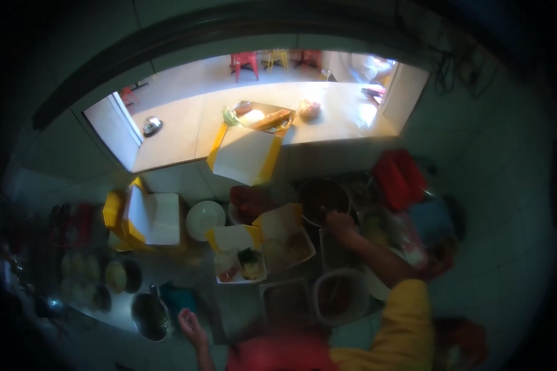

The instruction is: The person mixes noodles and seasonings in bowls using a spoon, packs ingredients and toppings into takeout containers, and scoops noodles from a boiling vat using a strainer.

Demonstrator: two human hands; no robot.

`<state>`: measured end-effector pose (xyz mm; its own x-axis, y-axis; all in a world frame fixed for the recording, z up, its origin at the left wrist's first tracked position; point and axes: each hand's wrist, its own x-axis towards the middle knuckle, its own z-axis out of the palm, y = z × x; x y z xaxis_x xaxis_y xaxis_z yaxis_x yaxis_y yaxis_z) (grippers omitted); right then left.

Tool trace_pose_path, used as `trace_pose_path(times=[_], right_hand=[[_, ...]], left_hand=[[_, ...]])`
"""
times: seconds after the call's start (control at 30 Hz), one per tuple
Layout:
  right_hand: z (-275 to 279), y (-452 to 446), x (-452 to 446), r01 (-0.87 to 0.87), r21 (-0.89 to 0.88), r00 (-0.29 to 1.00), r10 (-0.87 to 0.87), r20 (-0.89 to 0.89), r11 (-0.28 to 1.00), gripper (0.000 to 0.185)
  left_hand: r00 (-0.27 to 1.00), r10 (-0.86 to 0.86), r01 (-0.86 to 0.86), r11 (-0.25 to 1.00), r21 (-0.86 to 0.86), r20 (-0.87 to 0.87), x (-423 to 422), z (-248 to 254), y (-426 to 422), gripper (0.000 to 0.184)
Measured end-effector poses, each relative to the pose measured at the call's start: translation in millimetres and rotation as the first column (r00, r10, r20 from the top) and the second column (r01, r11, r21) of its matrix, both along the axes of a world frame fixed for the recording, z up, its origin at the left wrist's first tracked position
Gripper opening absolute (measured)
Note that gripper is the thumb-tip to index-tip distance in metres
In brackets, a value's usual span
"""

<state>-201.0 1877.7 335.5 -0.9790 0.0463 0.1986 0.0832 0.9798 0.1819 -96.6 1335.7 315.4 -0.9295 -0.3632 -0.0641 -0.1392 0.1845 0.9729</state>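
My right hand [340, 226] is closed at the front rim of a round pot of dark contents [325, 196]. A small pale glint shows by the fingers, but what they grip is too dim to make out. Low on the left, my left hand [192, 325] is raised with loosely parted fingers and nothing in it. Beside it are a teal cloth [181, 299] and a pan with greenish contents [150, 316]. Between the hands stand two open food boxes: one with separate portions [240, 279], the other, a larger box [280, 221], with shadowed food inside.
An open box of food [244, 151] juts over the bright serving ledge [185, 139], near a bell [152, 125] and a wrapped item [310, 109]. Stacked yellow-edged boxes [112, 210], white bowls [205, 220], a sauce tub [319, 297] and a red container [399, 179] crowd the counter.
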Motion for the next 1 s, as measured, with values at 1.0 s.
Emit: trace_pose_path(times=[1.0], right_hand=[[-24.0, 69.0, -4.9, 0.475, -0.851, 0.850, -0.136, 0.509, -0.223, 0.024]], left_hand=[[0.999, 0.030, -0.030, 0.999, 0.029, -0.010, -3.5, -11.5, -7.9, 0.029]])
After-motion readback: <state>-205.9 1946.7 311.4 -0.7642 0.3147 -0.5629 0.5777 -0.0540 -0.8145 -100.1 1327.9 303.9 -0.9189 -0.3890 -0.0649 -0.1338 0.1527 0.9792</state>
